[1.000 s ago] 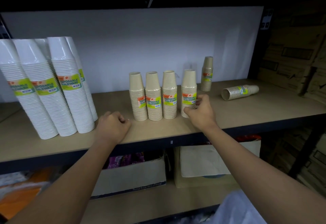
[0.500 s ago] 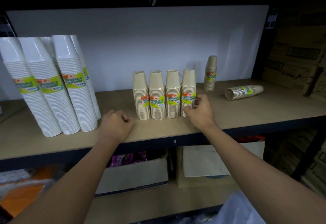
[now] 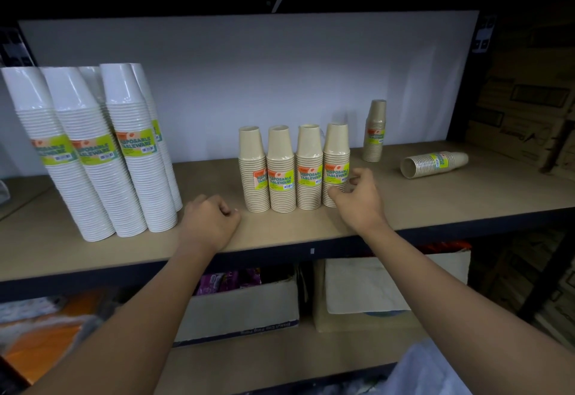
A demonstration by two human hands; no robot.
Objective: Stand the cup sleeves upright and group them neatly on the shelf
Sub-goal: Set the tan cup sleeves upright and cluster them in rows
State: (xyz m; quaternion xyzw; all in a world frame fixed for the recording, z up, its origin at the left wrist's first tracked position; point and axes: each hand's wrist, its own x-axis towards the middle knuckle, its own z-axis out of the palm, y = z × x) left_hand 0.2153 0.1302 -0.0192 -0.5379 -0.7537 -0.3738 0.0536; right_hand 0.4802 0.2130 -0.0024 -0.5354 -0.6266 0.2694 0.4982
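Tan-toned sorting: holding right hand (image 3: 359, 202) loosely curled, empty, beside four upright tan cup sleeves (image 3: 295, 170); eyeing toppled tan paper-cup sleeve (image 3: 434, 164) lying left-to-right, far right on wooden shelf (image 3: 466, 202); resting fisted left hand (image 3: 208, 223) farther off

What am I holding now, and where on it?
The right hand touches the rightmost tan cup sleeve low on its right side; a grip cannot be told. The left hand holds nothing.

Four upright sleeves (image 3: 295, 170) stand left of a lying sleeve (image 3: 434, 164).
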